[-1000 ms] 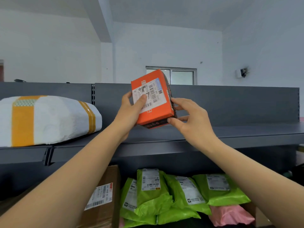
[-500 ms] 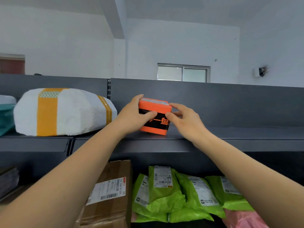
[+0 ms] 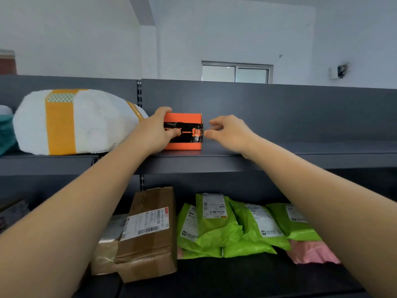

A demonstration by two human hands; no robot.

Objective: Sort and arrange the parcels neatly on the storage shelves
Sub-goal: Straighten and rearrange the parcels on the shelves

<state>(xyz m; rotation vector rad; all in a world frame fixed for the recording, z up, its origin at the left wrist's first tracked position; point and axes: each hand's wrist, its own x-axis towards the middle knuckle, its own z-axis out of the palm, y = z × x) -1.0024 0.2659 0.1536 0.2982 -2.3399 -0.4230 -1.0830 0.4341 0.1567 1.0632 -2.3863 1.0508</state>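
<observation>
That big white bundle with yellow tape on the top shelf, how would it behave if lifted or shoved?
Probably soft rather than stiff: the white bundle has a rounded, lumpy outline, so it may sag when lifted. Being bulky, it likely needs both hands. It rests broadly on the top shelf, so pushed it should slide, not roll.
</observation>
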